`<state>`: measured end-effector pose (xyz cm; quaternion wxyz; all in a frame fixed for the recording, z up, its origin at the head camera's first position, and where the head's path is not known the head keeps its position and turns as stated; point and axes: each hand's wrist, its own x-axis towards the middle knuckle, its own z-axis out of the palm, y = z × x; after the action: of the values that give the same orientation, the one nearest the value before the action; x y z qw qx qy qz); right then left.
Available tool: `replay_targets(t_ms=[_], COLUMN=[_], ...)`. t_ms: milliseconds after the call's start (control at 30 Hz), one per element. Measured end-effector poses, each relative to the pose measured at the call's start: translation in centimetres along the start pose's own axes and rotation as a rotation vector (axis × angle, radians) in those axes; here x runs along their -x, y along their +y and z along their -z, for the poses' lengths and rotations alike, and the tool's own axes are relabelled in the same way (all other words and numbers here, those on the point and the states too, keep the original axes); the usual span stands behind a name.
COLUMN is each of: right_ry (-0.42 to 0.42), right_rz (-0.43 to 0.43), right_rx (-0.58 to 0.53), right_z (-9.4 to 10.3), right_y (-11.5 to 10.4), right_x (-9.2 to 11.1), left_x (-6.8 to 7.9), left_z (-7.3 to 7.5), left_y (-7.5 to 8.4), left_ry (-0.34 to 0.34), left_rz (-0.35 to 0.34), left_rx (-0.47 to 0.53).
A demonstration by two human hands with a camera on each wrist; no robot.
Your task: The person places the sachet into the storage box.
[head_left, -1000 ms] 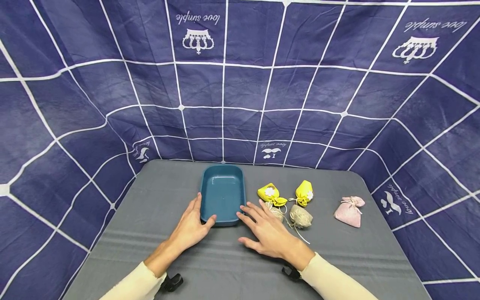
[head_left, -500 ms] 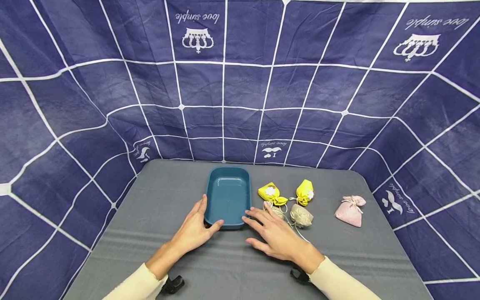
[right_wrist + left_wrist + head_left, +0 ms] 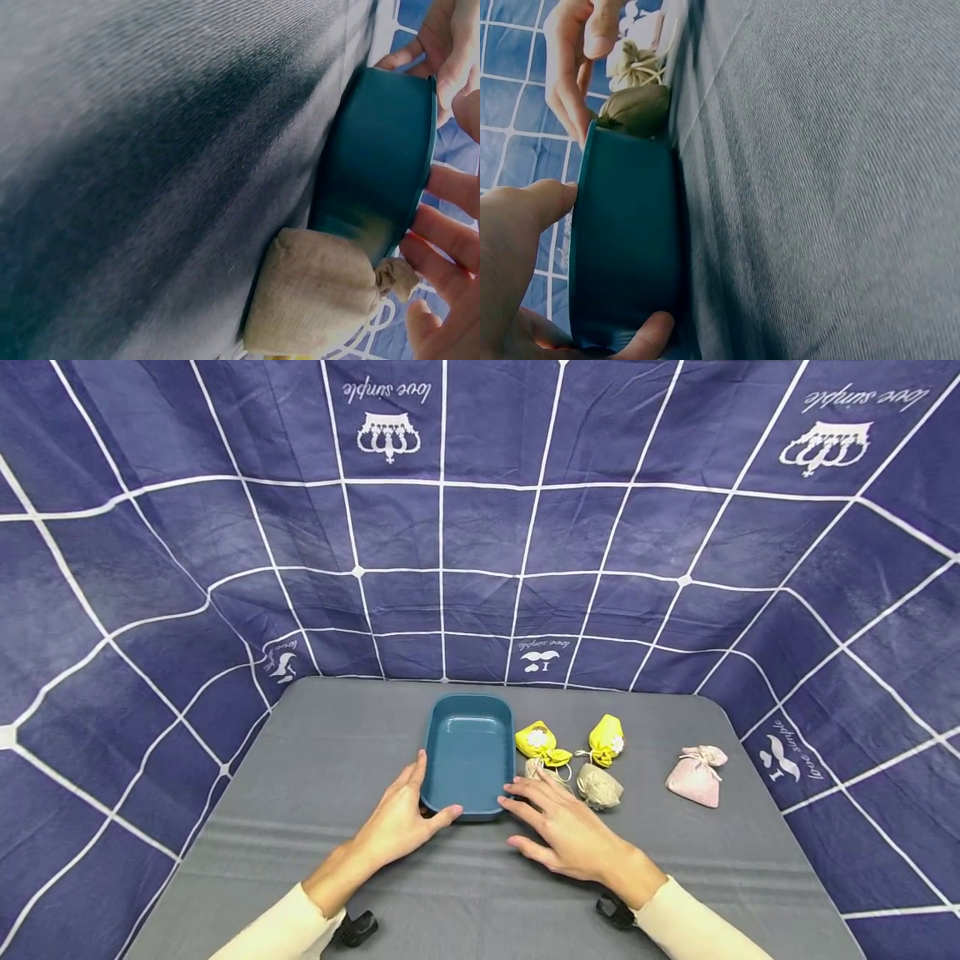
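Deep teal rectangular tray with rounded corners [image 3: 468, 760] sits flat on the grey ribbed cloth-covered table [image 3: 337, 727], between your two hands, bare inside. Your left hand [image 3: 397, 818] grasps its near-left corner: thumb along the near rim, fingers against the left wall. The left wrist view shows one fingertip low on the outer wall. Your right hand [image 3: 573, 835] grasps nothing; its fingers are spread and extended, tips touching the rim at the near-right corner, thumb off to the near side.

Just beside the tray's right wall: a small beige cloth drawstring pouch [image 3: 311, 292], partly under your right hand in the head view. You can't tell whether it touches the wall. Beyond it, a bright yellow cloth pouch with a white flower [image 3: 528, 745], lying on its side close to the tray. Farther right, a second yellow flowered pouch [image 3: 602, 735], with another beige pouch [image 3: 600, 787] on its near side. Well apart at far right, a pale pink drawstring pouch [image 3: 695, 778]. Navy cloth with white grid lines [image 3: 480, 527] stands behind. Your sleeves [image 3: 277, 927] are cream.
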<state>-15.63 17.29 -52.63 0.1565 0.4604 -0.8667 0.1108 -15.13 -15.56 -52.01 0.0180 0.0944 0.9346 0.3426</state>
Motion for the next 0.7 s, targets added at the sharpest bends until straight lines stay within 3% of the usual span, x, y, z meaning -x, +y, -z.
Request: replay_targets(t_ms=[400, 700], right_ry=[0.039, 0.107], right_rz=[0.008, -0.004], right_rx=[0.026, -0.047], right_z=[0.7, 0.6], right_y=[0.4, 0.5], right_x=[1.2, 1.4], left_x=[-0.2, -0.2], left_z=[-1.0, -1.0], left_y=[0.9, 1.0], left_ry=[-0.004, -0.001], left_rz=[-0.006, -0.010], left_rx=[0.009, 0.037])
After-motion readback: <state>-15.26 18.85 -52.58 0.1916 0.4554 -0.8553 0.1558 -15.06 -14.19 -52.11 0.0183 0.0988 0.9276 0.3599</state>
